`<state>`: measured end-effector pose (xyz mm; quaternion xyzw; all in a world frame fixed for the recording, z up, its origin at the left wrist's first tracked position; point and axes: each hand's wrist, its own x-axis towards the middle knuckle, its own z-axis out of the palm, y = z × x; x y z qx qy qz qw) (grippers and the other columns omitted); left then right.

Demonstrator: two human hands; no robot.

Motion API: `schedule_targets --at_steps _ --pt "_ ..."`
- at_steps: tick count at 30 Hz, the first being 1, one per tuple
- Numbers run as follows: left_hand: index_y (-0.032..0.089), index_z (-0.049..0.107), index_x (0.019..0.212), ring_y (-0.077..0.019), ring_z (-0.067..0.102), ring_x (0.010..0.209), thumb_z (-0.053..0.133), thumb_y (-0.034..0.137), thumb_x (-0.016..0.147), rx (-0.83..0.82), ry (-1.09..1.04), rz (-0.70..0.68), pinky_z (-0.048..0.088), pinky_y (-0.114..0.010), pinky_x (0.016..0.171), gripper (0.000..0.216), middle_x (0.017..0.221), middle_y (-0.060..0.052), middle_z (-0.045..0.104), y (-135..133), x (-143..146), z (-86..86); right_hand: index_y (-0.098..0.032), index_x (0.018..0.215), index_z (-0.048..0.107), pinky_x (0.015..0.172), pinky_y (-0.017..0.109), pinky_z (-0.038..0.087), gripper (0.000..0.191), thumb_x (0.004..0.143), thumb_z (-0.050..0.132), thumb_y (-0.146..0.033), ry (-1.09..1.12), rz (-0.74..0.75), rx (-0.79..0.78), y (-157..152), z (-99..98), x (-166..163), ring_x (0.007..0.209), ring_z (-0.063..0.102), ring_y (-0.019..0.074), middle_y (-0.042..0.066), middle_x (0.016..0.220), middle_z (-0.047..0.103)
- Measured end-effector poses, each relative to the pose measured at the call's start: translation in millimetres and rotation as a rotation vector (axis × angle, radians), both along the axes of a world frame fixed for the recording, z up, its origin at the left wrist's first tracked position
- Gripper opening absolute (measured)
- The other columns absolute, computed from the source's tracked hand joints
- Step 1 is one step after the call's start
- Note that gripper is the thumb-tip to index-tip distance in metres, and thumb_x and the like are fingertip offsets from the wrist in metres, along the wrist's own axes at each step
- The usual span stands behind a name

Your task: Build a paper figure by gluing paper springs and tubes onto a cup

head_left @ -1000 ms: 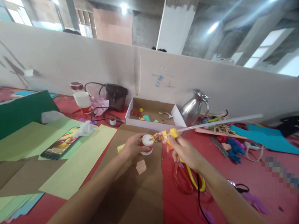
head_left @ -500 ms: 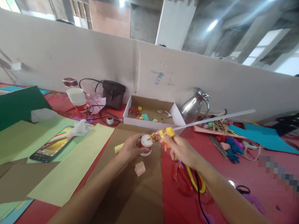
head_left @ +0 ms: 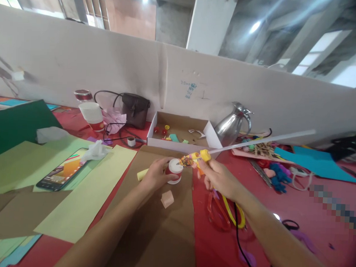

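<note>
My left hand (head_left: pixel 159 173) is closed around the side of a small red-and-white paper cup (head_left: pixel 176 173), which stands with its white end up on the brown cardboard (head_left: pixel 161 235). In my right hand (head_left: pixel 219 175) is a yellow glue gun (head_left: pixel 199 158) with a long clear glue stick (head_left: pixel 266 140) coming out of its back. Its nozzle points left and is at the cup's white top; I cannot tell whether it touches. Near my left hand lies a pale yellow roll (head_left: pixel 142 174). A small peach-coloured block (head_left: pixel 167 198) rests in front of the cup.
Behind the cardboard is an open white box (head_left: pixel 183 148) with small craft pieces. A steel jug (head_left: pixel 232 126) stands right of it. Scissors with red and yellow handles (head_left: pixel 218 214) lie beside the black cord (head_left: pixel 238 238). A phone (head_left: pixel 62 169) rests on coloured paper at left.
The glue gun has shifted very slightly, its glue stick reaching a little further right. Both hands keep their hold, and the view has tilted a little.
</note>
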<state>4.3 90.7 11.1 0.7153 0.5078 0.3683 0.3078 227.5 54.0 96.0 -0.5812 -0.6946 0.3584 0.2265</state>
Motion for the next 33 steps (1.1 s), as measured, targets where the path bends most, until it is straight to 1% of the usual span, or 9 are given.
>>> schedule_targets --at_steps 7,10,14,17,22,28,33 --pt "0.025 0.065 0.117 -0.0271 0.059 0.113 0.08 0.027 0.064 -0.009 0.041 0.009 0.042 -0.039 0.098 0.054 0.118 -0.003 0.07 -2 1 7.1 -0.02 0.093 0.053 0.051 0.026 0.043 0.049 0.094 0.033 -0.065 0.05 0.004 -0.002 -5 6.7 -1 0.046 0.055 0.0121 -0.003 0.058 0.057" --pt "0.026 0.065 0.117 -0.0272 0.059 0.113 0.08 0.026 0.064 -0.02 0.053 0.009 0.042 -0.039 0.098 0.055 0.118 -0.002 0.07 -2 2 7.9 -0.019 0.094 0.053 0.05 0.026 0.043 0.049 0.094 0.033 -0.065 0.057 0.001 0.001 -6 6.3 -1 0.046 0.055 0.0123 -0.003 0.058 0.057" --pt "0.026 0.065 0.116 -0.0278 0.059 0.112 0.08 0.025 0.064 -0.011 0.066 0.013 0.042 -0.04 0.098 0.054 0.117 -0.003 0.07 -2 2 7.8 -0.02 0.092 0.054 0.051 0.026 0.043 0.05 0.094 0.032 -0.065 0.017 0.006 0.009 -4 4.5 -1 0.047 0.056 0.0136 -0.004 0.053 0.055" --pt "0.024 0.065 0.116 -0.0276 0.059 0.112 0.079 0.025 0.065 -0.011 0.069 0.027 0.042 -0.039 0.097 0.053 0.117 -0.003 0.07 -4 3 8.9 -0.019 0.092 0.055 0.053 0.027 0.044 0.052 0.094 0.03 -0.064 -0.03 0.024 -0.015 -3 7.2 -4 0.047 0.056 0.0144 -0.004 0.051 0.053" --pt "0.024 0.064 0.117 -0.0279 0.057 0.114 0.079 0.026 0.066 -0.018 0.061 0.027 0.042 -0.04 0.099 0.054 0.118 -0.004 0.069 -5 3 9.3 -0.019 0.095 0.055 0.053 0.027 0.043 0.05 0.096 0.029 -0.061 -0.055 0.036 -0.035 0 13.5 -8 0.047 0.055 0.0139 -0.003 0.056 0.054" --pt "0.025 0.065 0.116 -0.0273 0.058 0.113 0.08 0.026 0.065 -0.006 0.051 0.033 0.042 -0.04 0.099 0.053 0.118 -0.003 0.07 -4 2 7.4 -0.02 0.098 0.055 0.054 0.028 0.043 0.046 0.097 0.029 -0.058 -0.078 0.063 -0.009 3 16.2 -10 0.047 0.055 0.0143 -0.003 0.058 0.056" --pt "0.025 0.065 0.116 -0.028 0.058 0.114 0.08 0.028 0.065 0.0 0.047 0.039 0.042 -0.041 0.1 0.054 0.118 -0.004 0.07 -4 2 6.7 -0.019 0.095 0.056 0.053 0.028 0.043 0.046 0.097 0.031 -0.057 -0.067 0.079 0.013 4 13.7 -10 0.047 0.054 0.013 -0.002 0.061 0.058"
